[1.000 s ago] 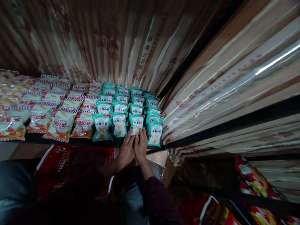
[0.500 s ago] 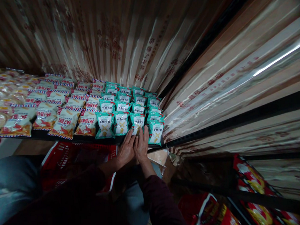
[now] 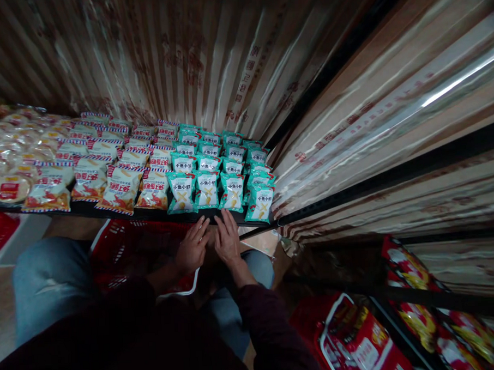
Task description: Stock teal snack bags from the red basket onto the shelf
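Green snack bags (image 3: pixel 207 190) stand in rows on a dark shelf (image 3: pixel 215 212), their white fronts facing me. My left hand (image 3: pixel 193 244) hovers just off the shelf's front edge, fingers apart and holding nothing. Beside it, my right hand (image 3: pixel 228 237) has its fingers stretched out, the tips just below a front green bag (image 3: pixel 232 192). Whether those fingertips touch the shelf edge I cannot tell. Left of the green rows are white and orange snack bags (image 3: pixel 118 188) with striped edges.
Clear-wrapped round snacks (image 3: pixel 12 187) fill the shelf's left end. A red basket (image 3: pixel 110 251) sits below the shelf by my knees. Lower right stand another red basket (image 3: pixel 310 318) with packets and several red and yellow bags (image 3: pixel 414 276). A black rack post (image 3: pixel 331 61) runs along the curtain (image 3: pixel 370 114).
Both hands have drawn back from the front green bag toward me and moved slightly apart. The camera view has shifted a little; the bags stay in their rows.
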`<state>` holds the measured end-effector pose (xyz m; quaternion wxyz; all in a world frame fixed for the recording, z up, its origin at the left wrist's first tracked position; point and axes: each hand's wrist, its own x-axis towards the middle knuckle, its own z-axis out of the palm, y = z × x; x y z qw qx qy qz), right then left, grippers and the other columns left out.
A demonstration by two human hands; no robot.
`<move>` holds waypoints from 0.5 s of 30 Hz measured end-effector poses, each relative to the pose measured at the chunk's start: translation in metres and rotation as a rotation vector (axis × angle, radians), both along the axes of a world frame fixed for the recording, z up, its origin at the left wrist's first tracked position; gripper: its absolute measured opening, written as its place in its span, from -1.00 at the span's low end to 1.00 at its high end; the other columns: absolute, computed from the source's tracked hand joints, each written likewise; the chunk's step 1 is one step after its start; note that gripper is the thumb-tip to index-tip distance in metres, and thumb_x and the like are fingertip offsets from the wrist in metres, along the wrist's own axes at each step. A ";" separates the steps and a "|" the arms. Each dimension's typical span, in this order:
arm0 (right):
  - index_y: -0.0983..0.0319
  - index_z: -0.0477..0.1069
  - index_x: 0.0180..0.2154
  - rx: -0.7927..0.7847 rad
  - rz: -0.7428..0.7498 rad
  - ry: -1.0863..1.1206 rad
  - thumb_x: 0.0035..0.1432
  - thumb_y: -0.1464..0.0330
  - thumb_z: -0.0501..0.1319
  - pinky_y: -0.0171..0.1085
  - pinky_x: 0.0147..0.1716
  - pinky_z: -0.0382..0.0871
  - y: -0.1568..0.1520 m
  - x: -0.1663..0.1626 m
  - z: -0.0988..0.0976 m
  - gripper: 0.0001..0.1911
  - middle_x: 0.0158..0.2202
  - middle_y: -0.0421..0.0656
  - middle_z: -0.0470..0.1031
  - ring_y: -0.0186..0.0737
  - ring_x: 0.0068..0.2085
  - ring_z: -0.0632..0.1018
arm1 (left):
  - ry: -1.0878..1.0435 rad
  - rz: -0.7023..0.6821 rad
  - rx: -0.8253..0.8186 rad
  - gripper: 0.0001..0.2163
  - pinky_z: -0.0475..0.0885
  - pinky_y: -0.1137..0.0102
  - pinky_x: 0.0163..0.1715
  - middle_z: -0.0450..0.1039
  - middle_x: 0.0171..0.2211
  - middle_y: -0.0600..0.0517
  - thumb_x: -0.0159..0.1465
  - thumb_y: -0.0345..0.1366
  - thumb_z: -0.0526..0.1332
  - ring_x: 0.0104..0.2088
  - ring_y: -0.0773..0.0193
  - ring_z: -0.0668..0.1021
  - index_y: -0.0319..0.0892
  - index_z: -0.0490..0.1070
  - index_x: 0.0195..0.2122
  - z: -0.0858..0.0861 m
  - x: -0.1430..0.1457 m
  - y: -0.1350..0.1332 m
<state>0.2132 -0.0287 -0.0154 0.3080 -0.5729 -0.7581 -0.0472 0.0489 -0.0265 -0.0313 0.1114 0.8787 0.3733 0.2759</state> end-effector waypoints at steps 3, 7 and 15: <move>0.26 0.26 0.16 0.083 -0.169 -0.011 0.28 0.40 -0.02 0.11 0.21 0.11 0.004 0.008 0.006 -0.57 0.30 0.03 0.12 -0.04 0.35 0.04 | 0.054 0.082 0.073 -0.51 0.08 0.01 0.27 0.00 0.32 -0.27 0.20 -0.52 0.02 0.37 -0.02 -0.14 -0.39 0.22 0.19 0.010 0.008 0.014; 0.39 0.09 0.26 0.191 -0.584 0.065 0.33 0.24 -0.07 0.24 0.20 0.00 0.025 0.048 0.017 -0.44 0.34 0.18 -0.04 0.09 0.37 -0.12 | 0.105 0.188 0.065 -0.46 -0.03 -0.07 0.28 -0.14 0.36 -0.26 0.24 -0.36 0.12 0.35 -0.15 -0.21 -0.31 0.15 0.26 0.029 0.025 0.043; 0.34 0.13 0.27 0.045 -0.639 -0.016 0.35 0.21 -0.14 0.23 0.18 0.03 0.050 0.071 0.000 -0.44 0.34 0.15 -0.04 0.10 0.35 -0.09 | 0.173 0.226 0.072 -0.46 -0.07 -0.04 0.29 -0.14 0.36 -0.23 0.24 -0.23 0.15 0.35 -0.20 -0.14 -0.30 0.20 0.24 0.026 0.038 0.065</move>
